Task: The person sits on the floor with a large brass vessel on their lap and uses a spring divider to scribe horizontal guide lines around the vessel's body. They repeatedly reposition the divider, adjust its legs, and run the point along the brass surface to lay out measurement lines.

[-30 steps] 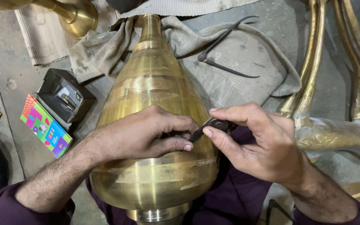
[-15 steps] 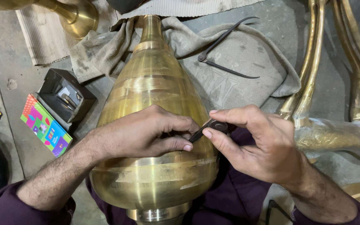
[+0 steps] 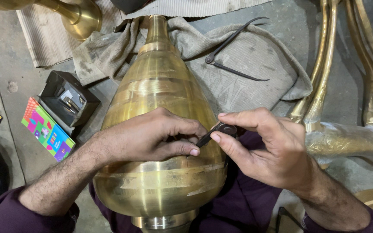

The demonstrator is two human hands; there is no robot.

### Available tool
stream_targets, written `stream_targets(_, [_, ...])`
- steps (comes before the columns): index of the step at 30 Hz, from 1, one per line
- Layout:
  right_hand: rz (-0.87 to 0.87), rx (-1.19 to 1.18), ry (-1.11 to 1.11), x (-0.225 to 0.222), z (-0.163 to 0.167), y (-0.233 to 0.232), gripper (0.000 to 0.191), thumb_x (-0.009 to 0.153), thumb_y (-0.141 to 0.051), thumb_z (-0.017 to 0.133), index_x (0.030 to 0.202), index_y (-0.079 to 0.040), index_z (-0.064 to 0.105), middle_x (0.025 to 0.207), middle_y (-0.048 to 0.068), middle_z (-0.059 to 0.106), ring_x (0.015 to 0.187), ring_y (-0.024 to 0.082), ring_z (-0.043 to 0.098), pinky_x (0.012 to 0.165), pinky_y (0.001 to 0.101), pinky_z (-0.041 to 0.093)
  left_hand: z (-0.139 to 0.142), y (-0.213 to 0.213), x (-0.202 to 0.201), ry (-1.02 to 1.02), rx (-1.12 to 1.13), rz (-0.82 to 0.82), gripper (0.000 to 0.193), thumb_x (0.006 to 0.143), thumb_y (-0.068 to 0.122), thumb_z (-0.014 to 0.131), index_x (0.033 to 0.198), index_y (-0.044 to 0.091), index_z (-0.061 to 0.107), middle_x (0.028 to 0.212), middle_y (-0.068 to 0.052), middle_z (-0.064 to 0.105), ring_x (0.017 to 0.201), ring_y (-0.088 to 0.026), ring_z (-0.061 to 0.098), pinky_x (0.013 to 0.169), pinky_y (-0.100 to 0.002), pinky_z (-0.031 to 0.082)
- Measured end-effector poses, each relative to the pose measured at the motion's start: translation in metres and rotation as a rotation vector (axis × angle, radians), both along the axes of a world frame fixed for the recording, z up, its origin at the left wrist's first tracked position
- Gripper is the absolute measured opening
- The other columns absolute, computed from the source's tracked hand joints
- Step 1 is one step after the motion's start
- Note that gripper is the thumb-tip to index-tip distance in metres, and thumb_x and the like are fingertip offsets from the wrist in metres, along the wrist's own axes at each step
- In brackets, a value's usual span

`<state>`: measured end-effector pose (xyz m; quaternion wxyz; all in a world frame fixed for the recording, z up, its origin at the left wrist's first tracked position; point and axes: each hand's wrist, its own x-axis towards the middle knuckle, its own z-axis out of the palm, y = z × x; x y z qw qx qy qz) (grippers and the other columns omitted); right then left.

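Observation:
A large teardrop-shaped brass vessel [image 3: 160,95] lies across my lap, narrow neck pointing away. My left hand [image 3: 152,136] rests on its wide belly, fingers curled against the metal near a small dark tool [image 3: 217,131]. My right hand [image 3: 266,149] pinches that tool between thumb and forefinger, its thin tip angled down toward the brass beside my left fingertips. The tool's tip is partly hidden by my left fingers.
A grey cloth [image 3: 242,56] under the vessel carries black calipers [image 3: 232,54]. A small black box [image 3: 67,101] and a colourful flat packet [image 3: 46,129] lie on the floor at left. Curved brass pieces [image 3: 324,77] stand at right, another brass part [image 3: 80,15] top left.
Both hands stay on the vessel; the right hand and tool have shifted only slightly.

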<state>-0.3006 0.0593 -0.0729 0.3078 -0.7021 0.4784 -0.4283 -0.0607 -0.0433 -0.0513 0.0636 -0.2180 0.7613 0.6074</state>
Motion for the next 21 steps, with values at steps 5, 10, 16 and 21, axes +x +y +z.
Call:
stream_targets(5, [0.016,-0.02,-0.013,0.0,-0.002,0.0,0.034,0.09,-0.012,0.084,0.11,0.003,0.062,0.101,0.016,0.077,0.092,0.021,0.08,0.077,0.0287,0.068,0.0,0.0,0.001,0.012,0.0,-0.001,0.034,0.096,0.031,0.068,0.124,0.011,0.067,0.099,-0.005,0.081,0.094,-0.02,0.082,0.083,-0.036,0.064])
stream_targets(10, [0.069,-0.047,-0.029,0.0,-0.002,-0.002,0.031,0.09,-0.012,0.085,0.108,0.0,0.063,0.1,0.013,0.078,0.09,0.019,0.081,0.075,0.0282,0.065,0.006,-0.006,0.008,0.061,-0.077,0.06,0.031,0.097,0.027,0.068,0.123,0.01,0.068,0.109,-0.005,0.08,0.097,-0.019,0.08,0.084,-0.034,0.065])
stream_targets(16, [0.045,-0.056,-0.012,0.0,-0.004,-0.005,0.032,0.088,-0.013,0.086,0.108,-0.001,0.064,0.099,0.01,0.078,0.092,0.02,0.081,0.077,0.0291,0.068,0.029,-0.008,0.02,0.002,-0.202,0.315,0.022,0.099,0.018,0.067,0.117,0.007,0.07,0.106,-0.006,0.08,0.095,-0.018,0.081,0.082,-0.032,0.065])
stream_targets(21, [-0.025,-0.015,-0.009,-0.003,-0.009,-0.014,0.033,0.085,-0.015,0.088,0.105,-0.002,0.065,0.098,0.011,0.078,0.084,0.016,0.08,0.071,0.0259,0.064,0.031,0.002,0.001,-0.131,-0.105,0.259,0.025,0.098,0.021,0.066,0.117,0.006,0.071,0.101,-0.006,0.08,0.089,-0.019,0.081,0.077,-0.031,0.064])
